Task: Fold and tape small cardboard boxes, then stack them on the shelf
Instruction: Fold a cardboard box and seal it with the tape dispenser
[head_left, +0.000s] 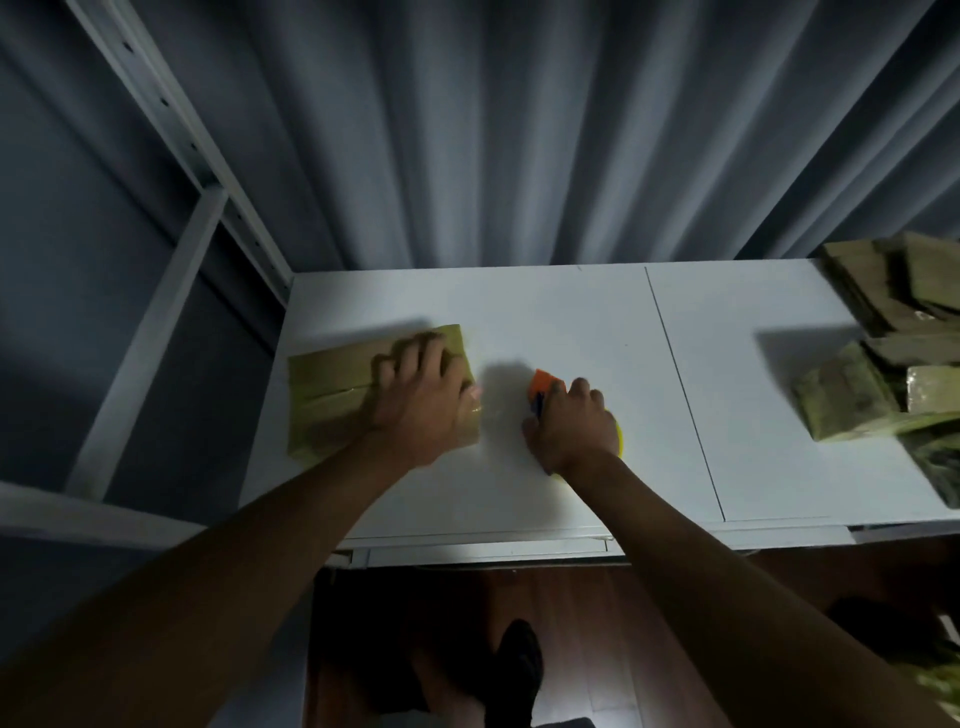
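A small brown cardboard box (332, 395) lies at the left end of the white table (571, 322), its top flaps closed with a seam across them. My left hand (421, 400) presses down on the box's right half with fingers spread. Just right of the box, my right hand (571, 426) grips an orange and yellow tape dispenser (545, 387) on the tabletop. A strip of clear tape (480, 408) seems to run from the box's right edge toward the dispenser.
A pile of flat and folded cardboard boxes (883, 343) crowds the table's right end. A white metal shelf frame (171, 291) stands to the left of the table. Grey curtains hang behind. My foot (514, 670) shows on the wooden floor below.
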